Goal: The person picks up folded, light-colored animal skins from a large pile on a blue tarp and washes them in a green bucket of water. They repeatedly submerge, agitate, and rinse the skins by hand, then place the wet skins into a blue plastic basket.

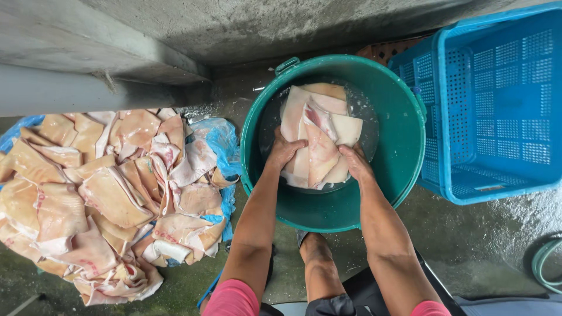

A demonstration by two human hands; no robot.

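Closest to us, we see a bent knee point(321, 275) and two bare forearms reaching down from pink sleeves point(232, 298) over a wet concrete floor point(480, 246). The left hand point(284, 150) and the right hand point(355, 161) are both closed on the near edge of one pale slab of raw pork skin point(316, 137), fingers curled over it, gripping from either side. The slab lies in water inside a round green bucket point(404, 146) that stands on the floor just ahead of the knee, and more pale pieces lie under it in the bucket.

To our left, we see a large heap of similar skin pieces point(99, 199) spread on a blue plastic sheet point(219, 137), just beside the bucket. To our right, a blue plastic crate point(497, 99) with perforated walls stands against the bucket's far right side. At the right edge, part of a green hose point(541, 266) curls on the floor.

Farthest from us, a grey concrete wall point(263, 23) runs behind the bucket and the heap.
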